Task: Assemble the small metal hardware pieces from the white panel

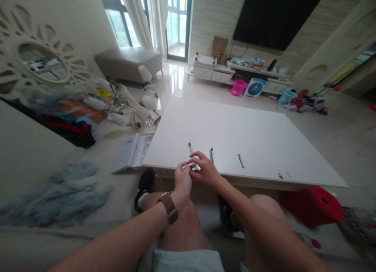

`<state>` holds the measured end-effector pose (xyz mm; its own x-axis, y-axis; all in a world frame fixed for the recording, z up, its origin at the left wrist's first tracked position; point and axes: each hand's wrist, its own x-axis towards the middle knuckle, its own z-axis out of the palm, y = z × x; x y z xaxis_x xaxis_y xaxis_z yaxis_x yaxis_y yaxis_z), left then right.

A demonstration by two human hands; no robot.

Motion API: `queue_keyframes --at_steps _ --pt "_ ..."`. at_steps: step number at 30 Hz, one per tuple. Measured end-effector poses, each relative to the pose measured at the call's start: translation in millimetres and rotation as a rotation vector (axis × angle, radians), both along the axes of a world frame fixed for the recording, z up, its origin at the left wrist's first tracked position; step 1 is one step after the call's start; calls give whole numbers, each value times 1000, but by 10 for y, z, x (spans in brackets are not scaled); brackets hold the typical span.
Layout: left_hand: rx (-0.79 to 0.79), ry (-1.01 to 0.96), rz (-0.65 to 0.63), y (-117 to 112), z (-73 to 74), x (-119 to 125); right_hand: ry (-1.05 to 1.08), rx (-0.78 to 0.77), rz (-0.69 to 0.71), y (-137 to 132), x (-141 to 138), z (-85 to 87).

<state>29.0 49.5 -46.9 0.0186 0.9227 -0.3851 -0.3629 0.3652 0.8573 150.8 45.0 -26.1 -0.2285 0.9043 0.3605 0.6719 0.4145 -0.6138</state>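
A small, slender, silver-and-black piece (188,167) is pinched in the left hand (182,179) above the near edge of the white tabletop (235,127), seemingly for steadiness, though whether its dark end is held by the narrowed right hand (205,171) cannot be told.

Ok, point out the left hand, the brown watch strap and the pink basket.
Left hand (182,181): head view, middle of the hand.
Brown watch strap (168,205): head view, band across the wrist.
Pink basket (237,89): head view, side wall below the rim.
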Motion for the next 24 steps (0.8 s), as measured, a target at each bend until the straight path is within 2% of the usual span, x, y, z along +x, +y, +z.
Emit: queue_keyframes --at_steps 24 --pt "-41 2 -4 -3 27 -3 -37 77 -111 -1 -37 -35"
